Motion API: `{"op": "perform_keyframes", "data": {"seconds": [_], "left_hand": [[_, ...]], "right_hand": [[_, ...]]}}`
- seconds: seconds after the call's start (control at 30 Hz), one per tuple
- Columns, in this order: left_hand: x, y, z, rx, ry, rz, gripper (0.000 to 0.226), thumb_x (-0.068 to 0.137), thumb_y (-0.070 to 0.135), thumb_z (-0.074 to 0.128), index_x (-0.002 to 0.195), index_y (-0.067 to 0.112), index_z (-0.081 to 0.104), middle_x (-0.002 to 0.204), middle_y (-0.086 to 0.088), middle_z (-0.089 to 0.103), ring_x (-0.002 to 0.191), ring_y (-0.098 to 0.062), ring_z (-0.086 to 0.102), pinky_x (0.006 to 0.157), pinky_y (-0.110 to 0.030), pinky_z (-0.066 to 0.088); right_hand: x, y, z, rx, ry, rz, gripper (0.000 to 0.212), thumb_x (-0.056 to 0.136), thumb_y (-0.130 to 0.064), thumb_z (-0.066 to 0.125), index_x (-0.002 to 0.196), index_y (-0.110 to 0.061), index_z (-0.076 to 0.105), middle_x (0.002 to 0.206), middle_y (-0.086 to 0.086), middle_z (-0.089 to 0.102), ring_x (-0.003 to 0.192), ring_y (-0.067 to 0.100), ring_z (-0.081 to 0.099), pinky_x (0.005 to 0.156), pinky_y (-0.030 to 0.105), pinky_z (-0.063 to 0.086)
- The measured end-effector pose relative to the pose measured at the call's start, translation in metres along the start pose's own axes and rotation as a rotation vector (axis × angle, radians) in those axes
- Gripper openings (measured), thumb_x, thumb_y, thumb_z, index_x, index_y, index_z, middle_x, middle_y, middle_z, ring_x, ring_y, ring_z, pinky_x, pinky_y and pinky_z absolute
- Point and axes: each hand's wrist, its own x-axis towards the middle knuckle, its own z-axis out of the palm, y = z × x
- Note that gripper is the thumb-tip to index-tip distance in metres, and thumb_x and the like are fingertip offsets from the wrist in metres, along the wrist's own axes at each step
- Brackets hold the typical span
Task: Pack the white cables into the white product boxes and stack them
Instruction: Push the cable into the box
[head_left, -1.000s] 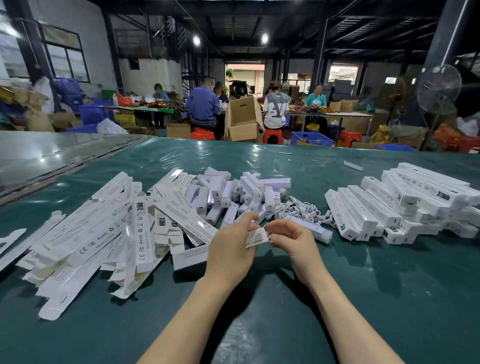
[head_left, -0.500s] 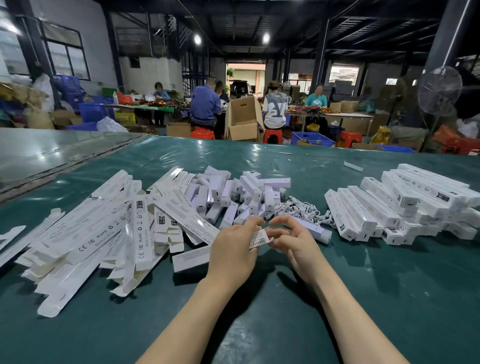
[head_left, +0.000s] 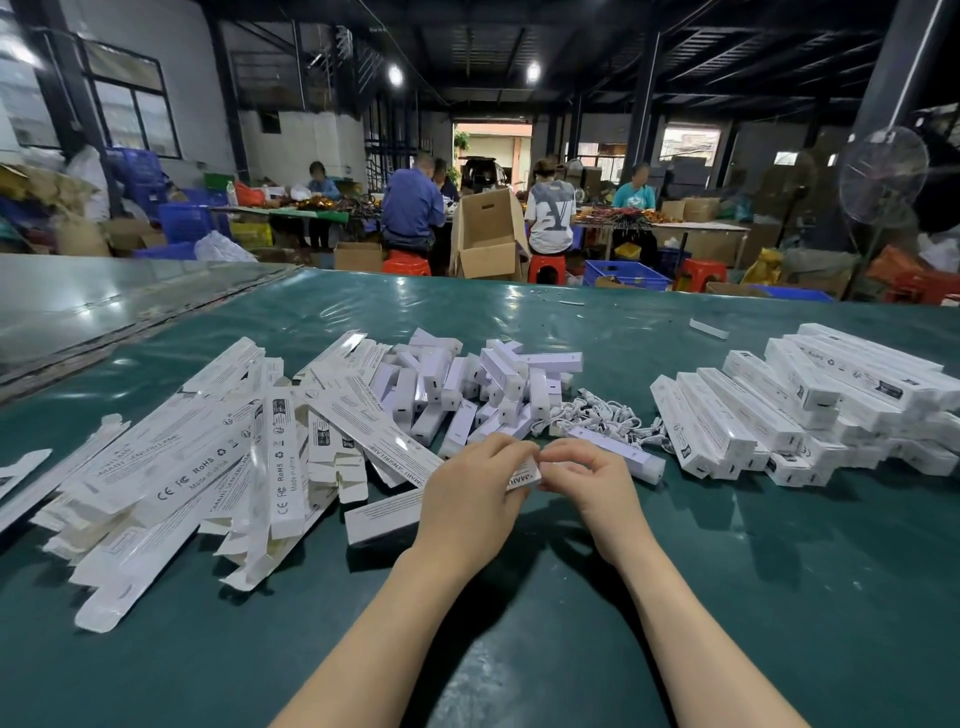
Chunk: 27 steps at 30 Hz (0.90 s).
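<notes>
White product box (head_left: 384, 512) – one only is held, just above the green table (head_left: 779, 597) at its near middle. Its long axis is laid almost left to right, the left end nearer the person and low, the right end pointed up and away toward the white cables (head_left: 608, 415). Black print is seen along its upper face. The box is gripped round its right half by the left hand (head_left: 467, 499), fingers curled over the top; its right end is pinched by the fingertips of the right hand (head_left: 597, 483).

Three heaps of white cartons are counted on the table. At the left, flat unfolded boxes (head_left: 182, 467) are strewn at crossed angles, too overlapped to be numbered. In the middle, short small boxes (head_left: 467, 384) are piled. At the right, closed long boxes (head_left: 779, 405) are stacked in rough layers, their long axes mostly run from near-left to far-right.

One tangle of cables is seen between the middle heap and the right stack – single cables cannot be counted. One white bar (head_left: 618, 449) is laid just beyond the right hand, and one stray white piece (head_left: 709, 328) far off on the table.
</notes>
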Motion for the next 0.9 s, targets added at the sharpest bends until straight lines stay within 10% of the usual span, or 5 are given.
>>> {"op": "perform_keyframes", "data": {"seconds": [0.13, 0.33, 0.9], "left_hand": [[0.0, -0.001, 0.003, 0.008, -0.035, -0.03, 0.044, 0.086, 0.024, 0.058, 0.129, 0.031, 0.048, 0.122, 0.015, 0.055, 0.108, -0.014, 0.051, 0.081, -0.027, 0.042], [0.001, -0.003, 0.004, -0.029, -0.022, -0.128, 0.064, 0.086, 0.025, 0.056, 0.141, 0.036, 0.024, 0.114, 0.01, 0.062, 0.103, -0.019, 0.057, 0.078, -0.034, 0.045], [-0.002, 0.003, 0.003, -0.128, 0.113, -0.143, 0.06, 0.08, 0.022, 0.065, 0.133, 0.034, 0.04, 0.103, 0.019, 0.066, 0.09, -0.016, 0.063, 0.071, -0.031, 0.047]], "right_hand": [[-0.001, 0.0, 0.002, -0.239, 0.026, -0.117, 0.039, 0.074, 0.013, 0.062, 0.069, -0.026, 0.067, 0.083, 0.004, 0.061, 0.065, 0.011, 0.05, 0.066, 0.019, 0.041], [-0.003, -0.001, 0.014, 0.022, -0.041, -0.047, 0.033, 0.08, 0.009, 0.06, 0.09, -0.023, 0.065, 0.087, 0.005, 0.067, 0.077, 0.009, 0.061, 0.072, 0.013, 0.049], [0.001, 0.0, 0.01, 0.333, 0.094, 0.222, 0.024, 0.079, 0.014, 0.057, 0.062, -0.004, 0.06, 0.052, 0.002, 0.063, 0.053, 0.012, 0.056, 0.055, 0.016, 0.052]]}}
